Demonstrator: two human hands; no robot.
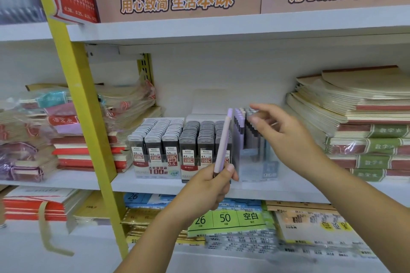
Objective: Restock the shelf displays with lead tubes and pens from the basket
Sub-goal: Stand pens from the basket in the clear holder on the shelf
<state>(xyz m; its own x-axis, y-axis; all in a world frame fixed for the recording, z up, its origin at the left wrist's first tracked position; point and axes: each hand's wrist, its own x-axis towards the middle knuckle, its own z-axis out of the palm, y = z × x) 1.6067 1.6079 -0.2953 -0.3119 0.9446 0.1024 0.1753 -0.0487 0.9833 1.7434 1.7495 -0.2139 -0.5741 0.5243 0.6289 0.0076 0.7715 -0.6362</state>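
Head cam view: left hand (pixel 209 186) pinches the lilac pen (pixel 223 142) by its bottom end, thumb on front, pen standing nearly upright just in front of the displays. Right hand (pixel 284 133) is up by the pen tops with fingers loosely spread, holding nothing as far as I can tell (it's blurry).

If I were doing this step, I'd use the right fingers to part the standing pens (pixel 240 121) and make a gap, then drop the lilac one in cap up beside the matching purple caps, so the row stays tidy.

Containers: the clear pen box (pixel 269 168) sits just past centre toward 3 o'clock, pens packed at its back, front looking roomier. At its 9 o'clock, two trays, 0.5 tray (pixel 155 170) and 0.7 tray (pixel 188 168), look pretty much full of lead tubes (pixel 155 131). Basket isn't in shot.
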